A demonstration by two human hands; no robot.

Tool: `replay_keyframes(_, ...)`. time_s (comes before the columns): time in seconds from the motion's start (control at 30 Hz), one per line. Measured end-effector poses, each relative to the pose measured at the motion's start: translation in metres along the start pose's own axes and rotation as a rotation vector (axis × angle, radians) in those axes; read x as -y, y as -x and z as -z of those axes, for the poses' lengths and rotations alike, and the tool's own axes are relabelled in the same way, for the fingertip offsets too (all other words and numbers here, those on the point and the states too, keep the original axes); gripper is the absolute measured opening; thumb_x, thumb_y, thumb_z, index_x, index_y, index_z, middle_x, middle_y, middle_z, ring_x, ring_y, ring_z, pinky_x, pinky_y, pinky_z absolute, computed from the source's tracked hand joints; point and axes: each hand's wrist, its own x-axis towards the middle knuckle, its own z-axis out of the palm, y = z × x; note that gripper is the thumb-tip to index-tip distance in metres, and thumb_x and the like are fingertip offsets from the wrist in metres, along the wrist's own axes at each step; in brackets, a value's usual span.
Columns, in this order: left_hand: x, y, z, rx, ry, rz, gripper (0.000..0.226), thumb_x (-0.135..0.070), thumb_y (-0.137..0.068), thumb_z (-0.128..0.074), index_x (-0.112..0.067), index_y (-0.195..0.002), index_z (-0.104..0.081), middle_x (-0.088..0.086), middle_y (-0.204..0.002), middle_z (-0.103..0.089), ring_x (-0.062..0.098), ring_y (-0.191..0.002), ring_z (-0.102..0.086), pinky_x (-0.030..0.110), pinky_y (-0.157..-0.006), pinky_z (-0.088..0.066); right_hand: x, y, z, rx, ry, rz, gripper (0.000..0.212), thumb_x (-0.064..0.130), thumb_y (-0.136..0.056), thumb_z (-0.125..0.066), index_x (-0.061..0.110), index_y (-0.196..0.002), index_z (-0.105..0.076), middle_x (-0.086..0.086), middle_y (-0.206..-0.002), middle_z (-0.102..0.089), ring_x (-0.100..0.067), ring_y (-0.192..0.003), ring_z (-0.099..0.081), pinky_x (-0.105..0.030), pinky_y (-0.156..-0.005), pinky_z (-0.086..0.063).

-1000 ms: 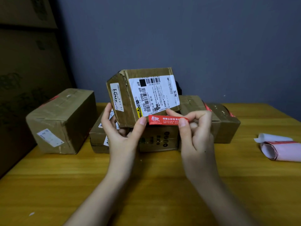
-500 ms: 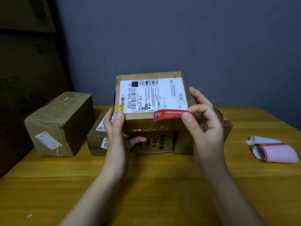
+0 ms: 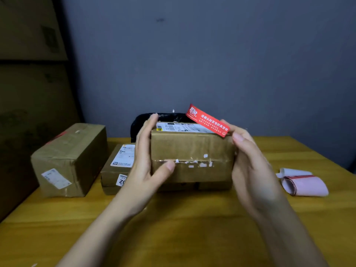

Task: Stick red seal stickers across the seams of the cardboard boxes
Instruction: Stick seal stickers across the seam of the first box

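Head view. I hold the cardboard box (image 3: pixel 192 151) raised above the table (image 3: pixel 173 228), its seam (image 3: pixel 192 161) turned toward me so the joint to be sealed faces the camera. My left hand (image 3: pixel 146 166) grips the box's left end, fingers curled up its side and thumb pressed on the front face at the seam, which steadies it. My right hand (image 3: pixel 252 166) supports the right end while pinching one end of the red seal sticker (image 3: pixel 208 120); the strip stands free, angled up over the box's top right edge, unattached as far as I can judge, kept clear so its adhesive does not catch early. The exact finger contact on the strip is partly hidden. Torn white scraps mark the seam. I judge the next step is laying the strip across that seam. A large box (image 3: pixel 71 160) rests on the table at left, a smaller labelled box (image 3: pixel 117 166) just beside my left hand, and the sticker roll (image 3: pixel 306 185) lies at right, within reach.
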Motion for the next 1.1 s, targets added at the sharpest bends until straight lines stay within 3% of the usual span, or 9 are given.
replay_keyframes(0.07, -0.007, 0.004, -0.002, 0.044, -0.030, -0.040, 0.080, -0.047, -0.075, -0.059, -0.054, -0.140, -0.015, -0.015, -0.150, -0.020, 0.014, -0.142, -0.024, 0.050, -0.113, -0.030, 0.011, 0.009, 0.002, 0.021, 0.009, -0.058, 0.049, 0.038, -0.081, -0.055, 0.019, -0.125, -0.058, -0.001, -0.129, -0.062, -0.012, -0.122, -0.056, -0.042, -0.107, -0.040)
replay_keyframes(0.13, -0.015, 0.007, -0.004, 0.039, -0.046, -0.052, 0.081, -0.046, -0.072, -0.064, -0.054, -0.139, -0.017, -0.017, -0.146, -0.024, 0.009, -0.139, -0.029, 0.045, -0.111, -0.035, 0.023, 0.019, 0.003, 0.046, 0.026, -0.074, 0.045, 0.037, -0.083, -0.058, 0.018, -0.124, -0.058, -0.002, -0.124, -0.065, -0.013, -0.119, -0.059, -0.037, -0.100, -0.045)
replay_keyframes(0.23, -0.028, 0.012, -0.009, 0.005, 0.095, 0.020, 0.082, -0.038, -0.070, -0.074, -0.058, -0.134, -0.026, -0.033, -0.135, -0.035, -0.009, -0.125, -0.042, 0.024, -0.101, -0.046, 0.043, 0.031, 0.006, 0.082, 0.059, -0.083, 0.048, 0.037, -0.079, -0.059, 0.016, -0.122, -0.059, -0.004, -0.121, -0.067, -0.014, -0.114, -0.062, -0.030, -0.087, -0.050)
replay_keyframes(0.3, -0.032, 0.016, -0.013, -0.026, 0.218, 0.104, 0.078, -0.029, -0.070, -0.077, -0.057, -0.128, -0.035, -0.039, -0.117, -0.048, -0.010, -0.111, -0.053, 0.014, -0.087, -0.050, 0.052, 0.033, 0.011, 0.078, 0.095, -0.093, 0.044, 0.032, -0.074, -0.061, 0.014, -0.115, -0.062, -0.005, -0.119, -0.068, -0.014, -0.106, -0.064, -0.026, -0.080, -0.051)
replay_keyframes(0.37, -0.033, 0.020, -0.018, -0.028, 0.314, 0.207, 0.073, -0.029, -0.069, -0.080, -0.057, -0.124, -0.040, -0.033, -0.110, -0.056, -0.002, -0.105, -0.060, 0.019, -0.085, -0.053, 0.056, 0.036, 0.015, 0.073, 0.118, -0.094, 0.044, 0.034, -0.074, -0.051, 0.015, -0.112, -0.064, -0.005, -0.116, -0.069, -0.016, -0.101, -0.065, -0.027, -0.079, -0.051)
replay_keyframes(0.5, -0.031, 0.025, -0.023, -0.036, 0.428, 0.357, 0.062, -0.038, -0.067, -0.071, -0.056, -0.121, -0.047, -0.011, -0.129, -0.054, 0.009, -0.112, -0.061, 0.029, -0.092, -0.049, 0.048, 0.046, 0.016, 0.048, 0.087, -0.118, 0.039, 0.035, -0.079, -0.056, 0.019, -0.114, -0.065, -0.004, -0.111, -0.071, -0.016, -0.104, -0.066, -0.031, -0.082, -0.049)
replay_keyframes(0.77, -0.019, 0.026, -0.036, -0.098, 0.553, 0.632, 0.048, -0.012, -0.084, -0.064, -0.036, -0.124, -0.052, -0.001, -0.110, -0.068, 0.010, -0.082, -0.070, 0.019, -0.060, -0.051, 0.024, 0.048, 0.015, -0.028, -0.007, -0.286, 0.051, 0.039, -0.071, -0.052, 0.020, -0.117, -0.065, 0.000, -0.111, -0.071, -0.011, -0.102, -0.067, -0.028, -0.076, -0.049)
replay_keyframes(0.97, -0.004, 0.024, -0.046, -0.066, 0.496, 0.751, 0.042, -0.017, -0.084, -0.067, -0.031, -0.119, -0.048, -0.004, -0.105, -0.068, 0.011, -0.090, -0.067, 0.021, -0.066, -0.050, 0.007, 0.040, 0.024, -0.089, 0.008, -0.379, 0.051, 0.038, -0.070, -0.055, 0.017, -0.114, -0.067, -0.002, -0.110, -0.072, -0.015, -0.104, -0.067, -0.032, -0.086, -0.048)
replay_keyframes(1.1, 0.007, 0.021, -0.048, -0.049, 0.455, 0.810, 0.043, -0.020, -0.085, -0.067, -0.026, -0.122, -0.047, 0.000, -0.107, -0.067, 0.015, -0.095, -0.065, 0.023, -0.069, -0.050, -0.001, 0.031, 0.027, -0.098, -0.016, -0.437, 0.042, 0.034, -0.079, -0.055, 0.016, -0.114, -0.068, -0.003, -0.109, -0.073, -0.013, -0.099, -0.069, -0.030, -0.082, -0.049)
